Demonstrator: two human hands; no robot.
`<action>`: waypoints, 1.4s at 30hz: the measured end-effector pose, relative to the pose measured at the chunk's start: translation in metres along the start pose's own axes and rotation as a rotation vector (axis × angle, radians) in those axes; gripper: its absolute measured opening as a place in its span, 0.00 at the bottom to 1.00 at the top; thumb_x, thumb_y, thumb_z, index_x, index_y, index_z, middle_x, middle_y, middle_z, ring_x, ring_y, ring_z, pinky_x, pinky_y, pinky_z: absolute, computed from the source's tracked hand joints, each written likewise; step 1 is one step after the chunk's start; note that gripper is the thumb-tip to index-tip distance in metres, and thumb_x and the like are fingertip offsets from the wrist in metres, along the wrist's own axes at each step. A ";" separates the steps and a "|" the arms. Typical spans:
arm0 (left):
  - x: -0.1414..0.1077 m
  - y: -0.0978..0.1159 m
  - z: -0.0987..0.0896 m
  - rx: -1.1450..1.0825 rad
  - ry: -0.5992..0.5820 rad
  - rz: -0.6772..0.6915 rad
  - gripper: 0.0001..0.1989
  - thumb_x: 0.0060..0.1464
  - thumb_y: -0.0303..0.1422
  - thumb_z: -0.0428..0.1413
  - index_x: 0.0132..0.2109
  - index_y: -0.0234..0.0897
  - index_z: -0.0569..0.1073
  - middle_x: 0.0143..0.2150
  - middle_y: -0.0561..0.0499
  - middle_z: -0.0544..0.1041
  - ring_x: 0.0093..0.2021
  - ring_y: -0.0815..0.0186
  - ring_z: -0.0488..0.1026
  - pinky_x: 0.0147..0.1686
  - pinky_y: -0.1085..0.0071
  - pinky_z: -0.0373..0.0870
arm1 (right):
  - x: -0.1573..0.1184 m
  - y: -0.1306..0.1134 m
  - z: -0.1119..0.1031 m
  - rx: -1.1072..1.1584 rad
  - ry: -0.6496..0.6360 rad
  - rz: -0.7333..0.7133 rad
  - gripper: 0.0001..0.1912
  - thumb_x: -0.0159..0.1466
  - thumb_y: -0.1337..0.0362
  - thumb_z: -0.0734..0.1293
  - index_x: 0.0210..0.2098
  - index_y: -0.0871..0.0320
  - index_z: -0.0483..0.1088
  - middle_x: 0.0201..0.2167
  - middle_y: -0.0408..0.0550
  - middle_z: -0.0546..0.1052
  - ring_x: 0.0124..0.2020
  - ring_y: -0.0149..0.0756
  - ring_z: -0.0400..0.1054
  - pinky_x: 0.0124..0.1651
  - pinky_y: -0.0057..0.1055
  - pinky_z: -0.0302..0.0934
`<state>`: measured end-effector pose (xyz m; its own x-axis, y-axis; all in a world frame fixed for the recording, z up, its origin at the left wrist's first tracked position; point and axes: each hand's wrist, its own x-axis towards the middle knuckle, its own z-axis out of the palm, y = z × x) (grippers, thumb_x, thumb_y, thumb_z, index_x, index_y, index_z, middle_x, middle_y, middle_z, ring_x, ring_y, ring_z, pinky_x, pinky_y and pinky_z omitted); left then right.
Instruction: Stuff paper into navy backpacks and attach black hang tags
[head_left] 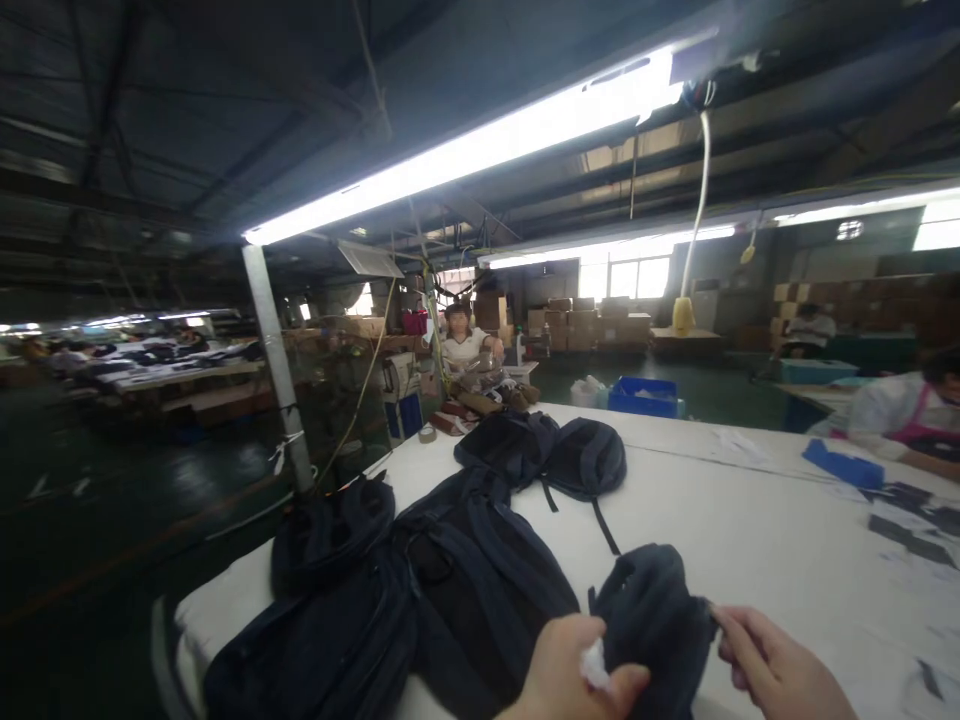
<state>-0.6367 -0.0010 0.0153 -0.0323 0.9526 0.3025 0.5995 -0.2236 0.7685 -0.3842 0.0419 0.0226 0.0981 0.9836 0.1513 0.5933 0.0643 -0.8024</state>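
A dark navy fabric bag [652,620], probably a small backpack, stands bunched up at the near edge of the table. My right hand [776,660] pinches a small piece at its right side between thumb and fingertips. My left hand [562,670] is curled at the bag's left side, with a crumpled white scrap [595,663] showing between thumb and index finger. Its other fingers are hidden, so its grip on the bag is unclear. Just left of that hand lies a large dark backpack [480,570] with padded straps.
More dark backpacks lie at left [330,540] and farther back [585,457] on the white table [720,520]. A tape roll [427,434] sits at the far left edge. One person [465,345] is beyond the table, another [892,410] at right near a blue object [842,464].
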 end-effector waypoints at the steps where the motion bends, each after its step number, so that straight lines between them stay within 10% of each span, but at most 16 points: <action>1: 0.004 0.006 -0.006 0.017 -0.044 0.035 0.20 0.46 0.51 0.60 0.36 0.39 0.76 0.32 0.48 0.77 0.30 0.62 0.70 0.32 0.68 0.70 | -0.009 -0.009 -0.001 -0.015 0.014 -0.017 0.24 0.61 0.39 0.56 0.32 0.50 0.71 0.24 0.46 0.77 0.24 0.41 0.72 0.29 0.34 0.66; 7: 0.017 0.025 -0.032 -0.039 -0.218 0.120 0.18 0.54 0.46 0.56 0.25 0.37 0.69 0.24 0.54 0.68 0.25 0.69 0.62 0.26 0.73 0.59 | -0.039 -0.057 -0.016 -0.069 0.034 -0.124 0.19 0.65 0.46 0.59 0.29 0.53 0.70 0.23 0.46 0.75 0.23 0.37 0.69 0.30 0.33 0.64; 14: 0.017 0.031 -0.030 0.016 -0.287 0.249 0.19 0.54 0.47 0.56 0.25 0.37 0.66 0.23 0.55 0.65 0.24 0.70 0.60 0.26 0.73 0.55 | -0.011 -0.063 -0.034 -0.146 -0.003 -0.500 0.20 0.59 0.67 0.64 0.51 0.52 0.71 0.54 0.50 0.73 0.57 0.45 0.65 0.62 0.44 0.57; 23: 0.048 0.031 -0.064 -0.009 -0.092 0.126 0.20 0.55 0.41 0.55 0.21 0.37 0.59 0.19 0.57 0.60 0.22 0.73 0.57 0.24 0.74 0.53 | -0.005 -0.054 -0.016 -0.173 0.023 -0.570 0.16 0.64 0.62 0.63 0.52 0.52 0.71 0.53 0.51 0.74 0.56 0.45 0.66 0.60 0.49 0.60; 32: 0.064 0.067 -0.051 -0.414 -0.550 -0.015 0.09 0.45 0.27 0.55 0.36 0.33 0.76 0.27 0.53 0.71 0.25 0.72 0.64 0.27 0.76 0.60 | -0.007 -0.040 0.014 -0.154 0.178 -0.733 0.16 0.66 0.57 0.62 0.52 0.49 0.72 0.51 0.49 0.76 0.52 0.44 0.70 0.52 0.42 0.68; 36: 0.067 0.061 -0.041 -0.696 -0.903 -0.237 0.10 0.36 0.33 0.61 0.30 0.33 0.76 0.23 0.55 0.69 0.23 0.72 0.63 0.25 0.76 0.60 | -0.008 -0.032 0.014 -0.132 0.106 -0.755 0.15 0.66 0.56 0.63 0.51 0.47 0.73 0.51 0.48 0.76 0.52 0.44 0.71 0.51 0.40 0.69; 40: 0.058 0.064 -0.022 -0.791 -1.315 -0.161 0.18 0.36 0.44 0.66 0.27 0.31 0.77 0.22 0.51 0.73 0.23 0.69 0.67 0.26 0.73 0.64 | -0.013 -0.028 0.013 -0.046 0.028 -0.728 0.15 0.66 0.57 0.63 0.51 0.47 0.73 0.51 0.49 0.76 0.52 0.43 0.70 0.52 0.39 0.69; 42: 0.047 0.065 -0.006 -0.852 -1.325 -0.177 0.21 0.40 0.47 0.64 0.28 0.30 0.77 0.20 0.49 0.73 0.20 0.68 0.67 0.23 0.73 0.64 | -0.023 -0.031 0.011 -0.003 0.040 -0.682 0.14 0.67 0.59 0.63 0.51 0.48 0.73 0.50 0.50 0.76 0.53 0.43 0.69 0.54 0.41 0.67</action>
<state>-0.6038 0.0278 0.0826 0.9142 0.3735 -0.1573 0.0441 0.2941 0.9547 -0.4135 0.0193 0.0381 -0.2692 0.7165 0.6435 0.5354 0.6668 -0.5184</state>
